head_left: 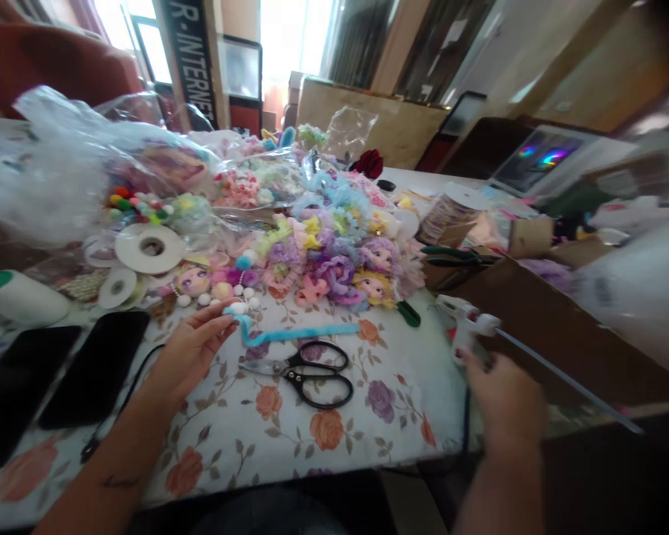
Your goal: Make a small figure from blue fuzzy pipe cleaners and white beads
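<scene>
My left hand (192, 348) pinches one end of a light-blue fuzzy pipe cleaner (306, 332), bent near my fingers and stretching right over the flowered cloth. White pom-poms (250, 297) lie by those fingertips; whether one is held too, I cannot tell. In my right hand (499, 386) is a hot glue gun (468, 319), held at the table's right side with a long glue stick (569, 379) jutting out of its back. Black-handled scissors (312, 374) lie just below the pipe cleaner, blades pointing left, touched by neither hand.
Two black phones (94, 368) and a white thread cone (19, 297) lie left. Ribbon rolls (149, 247), plastic bags (61, 171), colourful scrunchies (334, 275) and doll-face pieces (375, 286) crowd the back. Green-handled pliers (451, 256) rest by a cardboard box (569, 334) at right.
</scene>
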A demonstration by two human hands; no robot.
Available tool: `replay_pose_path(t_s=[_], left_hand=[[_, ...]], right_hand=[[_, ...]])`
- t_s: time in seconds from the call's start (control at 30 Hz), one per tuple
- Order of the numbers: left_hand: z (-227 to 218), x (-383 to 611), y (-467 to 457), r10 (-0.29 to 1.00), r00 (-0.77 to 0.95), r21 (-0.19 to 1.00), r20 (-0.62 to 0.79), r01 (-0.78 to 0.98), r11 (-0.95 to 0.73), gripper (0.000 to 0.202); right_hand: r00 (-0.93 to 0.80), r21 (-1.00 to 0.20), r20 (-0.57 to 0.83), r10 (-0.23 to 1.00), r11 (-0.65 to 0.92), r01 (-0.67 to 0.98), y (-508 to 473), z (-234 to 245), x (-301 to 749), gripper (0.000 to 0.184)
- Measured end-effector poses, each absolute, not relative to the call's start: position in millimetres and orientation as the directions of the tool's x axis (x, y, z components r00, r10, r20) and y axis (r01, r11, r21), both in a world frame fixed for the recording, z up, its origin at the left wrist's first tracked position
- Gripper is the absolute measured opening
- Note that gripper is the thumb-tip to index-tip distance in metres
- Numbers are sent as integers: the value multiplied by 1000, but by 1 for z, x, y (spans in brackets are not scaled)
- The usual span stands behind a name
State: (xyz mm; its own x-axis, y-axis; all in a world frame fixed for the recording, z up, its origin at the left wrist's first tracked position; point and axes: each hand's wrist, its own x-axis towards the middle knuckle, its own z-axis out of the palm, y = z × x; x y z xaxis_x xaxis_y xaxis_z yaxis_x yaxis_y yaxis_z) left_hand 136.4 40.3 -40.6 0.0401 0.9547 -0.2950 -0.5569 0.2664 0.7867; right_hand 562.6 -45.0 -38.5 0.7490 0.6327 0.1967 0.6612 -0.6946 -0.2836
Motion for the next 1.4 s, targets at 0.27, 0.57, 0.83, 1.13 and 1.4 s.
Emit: replay_pose_path(t_s=[0.27,0.57,0.83,1.13,1.4], left_hand=[[-38,140,35,969,84,797,-233,-554,240,29],[-31,142,32,980,102,821,-173,-534,201,31],[-37,143,30,987,101,890,-122,-430,154,31],[-41,143,29,985,133,911,-107,-384,150,29],[-42,142,29,981,158,916,-109,-366,161,29]], right_hand=[[107,-681,430,896,245,690,-15,-23,399,23],[-191,-979,168,967,187,83,27,-37,304,36],[-56,-867,397,916,394,306,17,-47,305,18],[-61,-540,717,694,609,581,13,-50,310,6],[-190,-341,794,578,681,648,14,-48,314,5]])
